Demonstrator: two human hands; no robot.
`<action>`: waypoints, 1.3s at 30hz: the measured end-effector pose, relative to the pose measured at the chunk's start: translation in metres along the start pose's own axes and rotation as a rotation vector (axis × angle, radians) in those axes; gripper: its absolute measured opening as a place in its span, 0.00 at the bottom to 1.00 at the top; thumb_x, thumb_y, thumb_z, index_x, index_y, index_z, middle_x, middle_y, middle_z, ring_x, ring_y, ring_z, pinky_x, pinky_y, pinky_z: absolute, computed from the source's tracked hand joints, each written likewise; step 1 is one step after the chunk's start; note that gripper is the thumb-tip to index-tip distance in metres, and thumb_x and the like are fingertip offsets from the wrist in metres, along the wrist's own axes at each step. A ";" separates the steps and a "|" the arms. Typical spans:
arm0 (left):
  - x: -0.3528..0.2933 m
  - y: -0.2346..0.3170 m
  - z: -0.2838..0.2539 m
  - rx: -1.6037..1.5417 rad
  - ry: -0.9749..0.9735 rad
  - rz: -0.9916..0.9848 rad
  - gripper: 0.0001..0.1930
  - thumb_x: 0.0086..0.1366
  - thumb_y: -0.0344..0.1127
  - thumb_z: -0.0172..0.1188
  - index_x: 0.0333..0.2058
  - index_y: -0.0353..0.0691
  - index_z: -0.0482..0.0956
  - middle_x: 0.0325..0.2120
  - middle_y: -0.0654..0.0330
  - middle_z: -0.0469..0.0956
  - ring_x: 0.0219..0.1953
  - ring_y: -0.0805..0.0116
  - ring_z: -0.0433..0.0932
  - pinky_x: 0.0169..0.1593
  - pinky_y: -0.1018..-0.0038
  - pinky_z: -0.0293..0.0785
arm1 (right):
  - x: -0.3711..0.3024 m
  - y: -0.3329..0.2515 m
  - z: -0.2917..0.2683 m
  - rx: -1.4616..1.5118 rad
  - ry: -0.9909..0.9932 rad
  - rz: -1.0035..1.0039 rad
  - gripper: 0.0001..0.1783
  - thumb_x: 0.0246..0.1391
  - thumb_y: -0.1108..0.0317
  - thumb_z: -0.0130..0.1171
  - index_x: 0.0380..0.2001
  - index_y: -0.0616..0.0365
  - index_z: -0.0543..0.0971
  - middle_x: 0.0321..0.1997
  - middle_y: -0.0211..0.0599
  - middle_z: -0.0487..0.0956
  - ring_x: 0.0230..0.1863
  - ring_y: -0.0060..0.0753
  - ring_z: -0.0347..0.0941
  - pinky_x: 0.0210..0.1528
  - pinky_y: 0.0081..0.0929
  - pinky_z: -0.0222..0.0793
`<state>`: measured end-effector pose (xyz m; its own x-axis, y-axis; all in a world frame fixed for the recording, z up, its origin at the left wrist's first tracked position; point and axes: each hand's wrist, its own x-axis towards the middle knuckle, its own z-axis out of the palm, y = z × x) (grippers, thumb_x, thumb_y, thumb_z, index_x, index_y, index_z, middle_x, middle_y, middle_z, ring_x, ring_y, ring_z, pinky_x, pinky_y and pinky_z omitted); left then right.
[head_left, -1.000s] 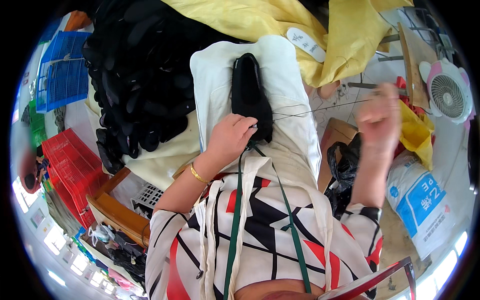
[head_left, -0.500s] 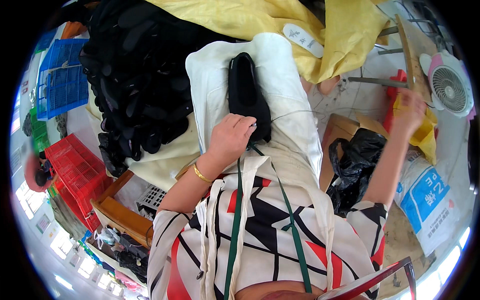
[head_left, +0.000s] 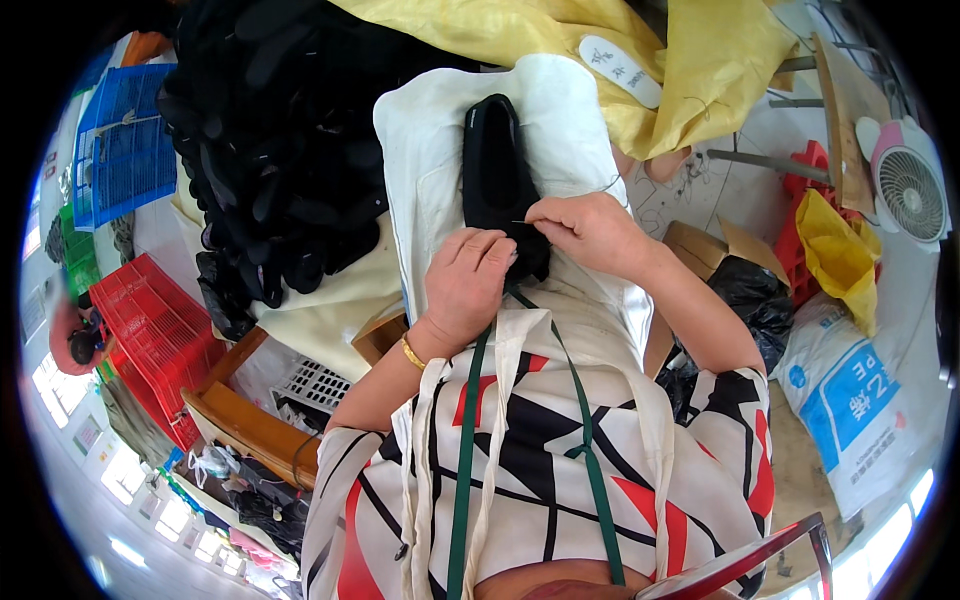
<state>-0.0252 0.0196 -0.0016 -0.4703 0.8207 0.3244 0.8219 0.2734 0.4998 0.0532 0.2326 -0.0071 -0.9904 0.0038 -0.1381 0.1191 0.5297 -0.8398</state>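
A black slip-on shoe (head_left: pixel 493 182) lies on the white padded cloth (head_left: pixel 425 165) over my lap, its opening away from me. My left hand (head_left: pixel 468 280) is closed on the near end of the shoe, fingertips pressed against it. Just to the right, my right hand (head_left: pixel 592 232) pinches a thin needle (head_left: pixel 519 221), whose free end points left over the shoe's upper. Both hands are close together, their fingertips nearly meeting. The shoe's near end is partly covered by my left fingers.
A big heap of black shoes (head_left: pixel 270 150) lies at the left, with yellow sheeting (head_left: pixel 500 35) and a white insole (head_left: pixel 620 71) beyond. Blue (head_left: pixel 125 145) and red (head_left: pixel 160 335) crates stand far left. To the right are a black plastic bag (head_left: pixel 745 295) and a fan (head_left: pixel 910 190).
My right hand has come in from far out on the right, where it was drawing a thread away, to the shoe. My left hand stays at the shoe's near end.
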 end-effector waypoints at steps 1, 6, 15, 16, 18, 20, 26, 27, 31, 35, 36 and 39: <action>0.000 0.000 0.001 -0.002 0.002 0.001 0.16 0.50 0.24 0.68 0.40 0.38 0.79 0.39 0.56 0.79 0.41 0.53 0.78 0.43 0.64 0.77 | 0.000 0.000 0.000 0.004 0.001 -0.001 0.08 0.58 0.70 0.59 0.40 0.56 0.82 0.31 0.42 0.83 0.33 0.46 0.81 0.37 0.33 0.77; -0.002 -0.002 0.003 -0.010 0.000 -0.001 0.17 0.50 0.23 0.68 0.41 0.37 0.79 0.39 0.56 0.80 0.41 0.54 0.78 0.44 0.64 0.77 | 0.000 0.002 0.001 -0.019 -0.008 -0.014 0.08 0.57 0.70 0.59 0.40 0.56 0.82 0.31 0.43 0.83 0.32 0.46 0.81 0.36 0.34 0.77; -0.007 -0.004 0.003 -0.052 0.012 -0.027 0.14 0.55 0.24 0.66 0.41 0.36 0.78 0.40 0.54 0.81 0.41 0.52 0.80 0.44 0.64 0.78 | 0.007 0.001 0.008 0.034 -0.040 0.008 0.07 0.59 0.71 0.58 0.40 0.56 0.80 0.32 0.44 0.82 0.33 0.49 0.79 0.36 0.35 0.75; -0.008 -0.004 0.003 -0.067 0.013 -0.041 0.13 0.55 0.24 0.66 0.41 0.36 0.77 0.39 0.54 0.82 0.41 0.52 0.80 0.44 0.64 0.78 | 0.007 0.003 0.011 0.038 -0.041 0.008 0.06 0.59 0.71 0.58 0.40 0.56 0.80 0.33 0.44 0.82 0.34 0.49 0.79 0.37 0.35 0.74; -0.011 -0.005 0.005 -0.107 0.018 -0.060 0.13 0.56 0.24 0.66 0.40 0.36 0.77 0.39 0.54 0.82 0.41 0.52 0.81 0.44 0.63 0.78 | 0.008 0.006 0.015 0.018 -0.047 0.005 0.06 0.60 0.70 0.58 0.40 0.56 0.79 0.33 0.44 0.81 0.35 0.50 0.79 0.37 0.36 0.74; -0.011 -0.008 0.006 -0.156 0.027 -0.066 0.12 0.57 0.24 0.65 0.40 0.36 0.76 0.39 0.53 0.82 0.41 0.52 0.82 0.44 0.63 0.78 | 0.009 0.008 0.019 0.007 -0.056 0.014 0.06 0.60 0.70 0.58 0.40 0.55 0.78 0.33 0.44 0.81 0.35 0.51 0.78 0.37 0.37 0.74; -0.011 -0.007 0.003 -0.186 0.001 -0.096 0.13 0.57 0.24 0.65 0.40 0.36 0.76 0.38 0.53 0.82 0.40 0.52 0.82 0.44 0.63 0.79 | 0.011 0.004 0.023 0.027 -0.069 0.024 0.05 0.61 0.68 0.54 0.40 0.52 0.76 0.31 0.46 0.81 0.34 0.56 0.77 0.35 0.46 0.71; -0.012 -0.007 0.003 -0.185 0.003 -0.099 0.13 0.56 0.24 0.66 0.40 0.36 0.76 0.38 0.53 0.82 0.40 0.52 0.82 0.44 0.64 0.79 | 0.010 0.002 0.021 0.036 -0.079 0.034 0.06 0.62 0.68 0.54 0.41 0.52 0.76 0.32 0.47 0.81 0.34 0.56 0.77 0.36 0.46 0.71; -0.012 -0.007 0.004 -0.182 0.005 -0.100 0.13 0.56 0.23 0.66 0.40 0.36 0.75 0.38 0.53 0.82 0.40 0.52 0.82 0.43 0.64 0.79 | 0.007 0.003 0.015 0.049 -0.096 0.012 0.07 0.62 0.68 0.53 0.43 0.52 0.76 0.34 0.47 0.81 0.36 0.56 0.77 0.37 0.45 0.72; -0.013 -0.008 0.004 -0.181 0.012 -0.098 0.13 0.56 0.23 0.66 0.40 0.36 0.75 0.38 0.53 0.82 0.39 0.53 0.82 0.43 0.65 0.79 | 0.006 0.002 0.011 0.062 -0.112 0.012 0.08 0.62 0.68 0.53 0.44 0.51 0.76 0.34 0.46 0.81 0.36 0.55 0.77 0.38 0.44 0.72; -0.013 -0.008 0.004 -0.182 0.010 -0.100 0.13 0.56 0.23 0.66 0.40 0.36 0.75 0.38 0.53 0.82 0.39 0.53 0.82 0.43 0.65 0.79 | 0.006 0.002 0.011 0.062 -0.121 0.017 0.08 0.62 0.68 0.53 0.44 0.51 0.76 0.34 0.46 0.81 0.36 0.55 0.77 0.38 0.44 0.73; -0.013 -0.008 0.003 -0.182 0.007 -0.106 0.13 0.55 0.23 0.66 0.40 0.37 0.76 0.38 0.53 0.82 0.39 0.53 0.83 0.43 0.65 0.79 | 0.007 0.003 0.011 0.053 -0.138 0.013 0.09 0.62 0.70 0.54 0.45 0.53 0.75 0.35 0.46 0.81 0.36 0.53 0.78 0.38 0.40 0.73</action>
<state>-0.0247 0.0089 -0.0123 -0.5543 0.7881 0.2676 0.6960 0.2625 0.6684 0.0471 0.2244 -0.0164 -0.9701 -0.1085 -0.2171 0.1391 0.4847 -0.8636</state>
